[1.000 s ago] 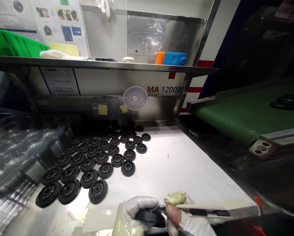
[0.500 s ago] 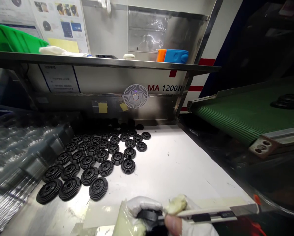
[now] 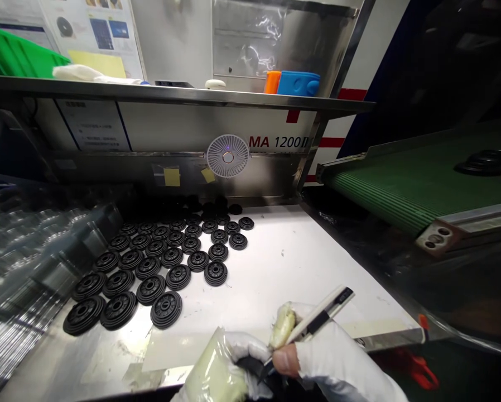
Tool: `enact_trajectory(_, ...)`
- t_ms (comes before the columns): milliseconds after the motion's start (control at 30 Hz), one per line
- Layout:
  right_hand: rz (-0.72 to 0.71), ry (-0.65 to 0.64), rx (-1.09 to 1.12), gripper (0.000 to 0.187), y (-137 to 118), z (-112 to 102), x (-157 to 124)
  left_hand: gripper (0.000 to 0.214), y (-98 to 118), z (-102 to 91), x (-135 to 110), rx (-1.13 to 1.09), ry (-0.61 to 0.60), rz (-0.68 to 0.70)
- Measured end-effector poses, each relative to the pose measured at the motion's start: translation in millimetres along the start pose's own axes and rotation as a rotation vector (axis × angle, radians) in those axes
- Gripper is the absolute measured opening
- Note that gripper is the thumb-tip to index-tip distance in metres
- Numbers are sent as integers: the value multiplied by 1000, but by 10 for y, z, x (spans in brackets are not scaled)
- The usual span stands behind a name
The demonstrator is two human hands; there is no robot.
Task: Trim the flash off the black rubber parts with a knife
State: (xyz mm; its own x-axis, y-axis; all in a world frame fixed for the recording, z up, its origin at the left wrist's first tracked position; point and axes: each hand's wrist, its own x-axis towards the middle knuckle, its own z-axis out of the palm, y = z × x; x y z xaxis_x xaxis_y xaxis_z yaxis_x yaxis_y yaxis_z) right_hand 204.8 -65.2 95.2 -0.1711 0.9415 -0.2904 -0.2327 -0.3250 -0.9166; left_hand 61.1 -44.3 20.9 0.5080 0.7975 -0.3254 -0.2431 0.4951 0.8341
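Observation:
My left hand (image 3: 217,365), in a white glove with yellowish tape over the fingers, is closed around a black round part (image 3: 251,365) at the bottom of the view. Much of that part is hidden by the fingers. My right hand (image 3: 338,360), gloved with the thumb tip bare, grips a slim white-and-black craft knife (image 3: 319,318). Its dark tip points down-left and meets or nearly meets the black part; contact cannot be made out. Several black ribbed discs (image 3: 167,309) lie in rows on the table to the left of my hands.
Clear plastic trays (image 3: 62,262) are stacked at the left. A green conveyor belt (image 3: 401,192) on the right carries black discs (image 3: 482,162). Behind the white-topped table (image 3: 292,262) are a small fan (image 3: 227,156) and a metal shelf (image 3: 183,95) with a blue-and-orange object (image 3: 298,83).
My right hand has turned the knife from nearly level to a steep slant, its rear end now up and tip down at the black part. The view has shifted slightly.

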Motion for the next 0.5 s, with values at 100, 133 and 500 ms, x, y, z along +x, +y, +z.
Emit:
enact_trajectory(100,73,-40,-131,12,-5,-97,-62,16,3,-31,37,28,-103,14)
enact_trajectory(133,93,-55,-158,13,5,-157,-86,16,25,-46,51,48,-125,38)
enact_trajectory(500,-563,622,-913,15,342,-1077,85,35,177,6,706,1346,100,915)
